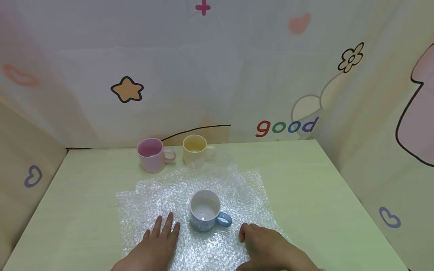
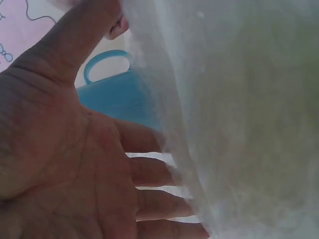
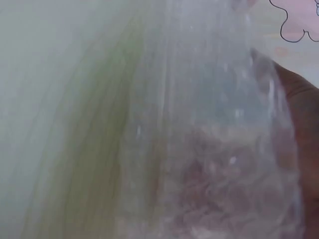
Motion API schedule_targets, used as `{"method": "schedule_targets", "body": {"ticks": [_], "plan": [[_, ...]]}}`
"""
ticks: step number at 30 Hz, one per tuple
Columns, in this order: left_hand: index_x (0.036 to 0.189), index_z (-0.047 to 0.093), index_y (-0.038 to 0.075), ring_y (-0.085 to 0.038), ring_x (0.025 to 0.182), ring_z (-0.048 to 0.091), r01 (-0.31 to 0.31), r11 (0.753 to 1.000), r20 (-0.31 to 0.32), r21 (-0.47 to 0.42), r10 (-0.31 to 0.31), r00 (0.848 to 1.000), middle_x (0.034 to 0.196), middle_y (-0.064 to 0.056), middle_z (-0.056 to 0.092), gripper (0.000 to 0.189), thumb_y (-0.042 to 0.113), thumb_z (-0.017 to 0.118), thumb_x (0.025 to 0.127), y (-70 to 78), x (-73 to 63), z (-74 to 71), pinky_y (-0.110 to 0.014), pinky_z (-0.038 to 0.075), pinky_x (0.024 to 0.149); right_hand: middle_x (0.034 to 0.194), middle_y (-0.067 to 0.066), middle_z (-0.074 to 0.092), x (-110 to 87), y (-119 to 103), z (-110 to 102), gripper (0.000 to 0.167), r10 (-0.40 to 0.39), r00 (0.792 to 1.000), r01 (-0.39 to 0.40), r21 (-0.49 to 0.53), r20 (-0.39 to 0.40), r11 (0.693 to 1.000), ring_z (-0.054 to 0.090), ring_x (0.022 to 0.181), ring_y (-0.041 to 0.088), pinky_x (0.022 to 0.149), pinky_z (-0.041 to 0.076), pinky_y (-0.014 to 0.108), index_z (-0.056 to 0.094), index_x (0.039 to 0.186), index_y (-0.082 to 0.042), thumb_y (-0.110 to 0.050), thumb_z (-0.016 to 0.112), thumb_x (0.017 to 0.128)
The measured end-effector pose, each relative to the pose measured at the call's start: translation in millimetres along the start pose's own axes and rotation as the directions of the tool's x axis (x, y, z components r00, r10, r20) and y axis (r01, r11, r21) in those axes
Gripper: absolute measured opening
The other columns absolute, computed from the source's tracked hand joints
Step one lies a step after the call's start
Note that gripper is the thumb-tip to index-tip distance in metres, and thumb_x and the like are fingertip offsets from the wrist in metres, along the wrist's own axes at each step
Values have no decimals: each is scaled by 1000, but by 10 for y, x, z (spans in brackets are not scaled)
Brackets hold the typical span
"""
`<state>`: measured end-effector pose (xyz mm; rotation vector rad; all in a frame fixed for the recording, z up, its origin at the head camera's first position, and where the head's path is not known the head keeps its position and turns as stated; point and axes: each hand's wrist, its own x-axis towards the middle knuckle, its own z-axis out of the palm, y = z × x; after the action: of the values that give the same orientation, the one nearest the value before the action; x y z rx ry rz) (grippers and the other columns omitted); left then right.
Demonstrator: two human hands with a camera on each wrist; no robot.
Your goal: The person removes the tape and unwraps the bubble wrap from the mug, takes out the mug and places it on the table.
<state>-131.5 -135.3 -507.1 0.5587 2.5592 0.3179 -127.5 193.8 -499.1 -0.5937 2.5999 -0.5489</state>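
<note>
A light blue mug with a white inside stands upright on a sheet of bubble wrap, its handle turned right. My left hand lies left of the mug, with its fingers straight and spread over the wrap. In the left wrist view the wrap covers those fingertips, and the blue mug shows behind the palm. To the right of the mug, my right hand rests by the wrap with bent fingers and its thumb apart from them. Bubble wrap hides most of that hand in the right wrist view.
Behind the wrap stand a pink mug and a yellow mug, with the wrap's far end against the yellow one. The pale green table meets a printed cloth backdrop at the back and sides.
</note>
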Motion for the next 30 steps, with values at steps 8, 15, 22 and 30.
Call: {"method": "schedule_targets", "body": {"ticks": [8, 15, 22, 30], "plan": [[157, 35, -4, -59, 153, 20, -33, 998, -64, 54, 36, 997, 169, -30, 17, 127, 76, 77, 68, -48, -22, 48, -77, 34, 111, 76, -16, 49, 2, 61, -20, 60, -3, 1000, 2, 62, 28, 998, 44, 65, 2, 58, 40, 21, 56, 108, -30, -61, 89, 69], [160, 31, -1, -56, 155, 17, -81, 995, -32, 57, 83, 996, 171, -27, 14, 131, 79, 78, 66, -103, -7, -15, -74, 33, 115, 70, -12, 51, -43, 79, -54, 51, 29, 995, -47, 190, 98, 981, 49, 63, 1, 57, 41, 22, 59, 109, -31, -53, 89, 74], [161, 31, 4, -52, 157, 15, -86, 996, 7, 34, 86, 996, 172, -23, 15, 133, 76, 82, 63, -128, 30, -63, -73, 29, 118, 72, -11, 53, -85, 95, -62, 48, 20, 992, -48, 231, 122, 972, 51, 64, 2, 59, 43, 22, 59, 111, -33, -52, 88, 77], [161, 32, 4, -53, 156, 15, -160, 987, -12, -2, 160, 987, 172, -24, 15, 137, 76, 87, 58, -195, 116, -100, -74, 29, 117, 73, -11, 52, -119, 152, -57, 45, 3, 988, -44, 267, 153, 963, 50, 65, 1, 60, 44, 21, 59, 112, -34, -48, 86, 80]]}}
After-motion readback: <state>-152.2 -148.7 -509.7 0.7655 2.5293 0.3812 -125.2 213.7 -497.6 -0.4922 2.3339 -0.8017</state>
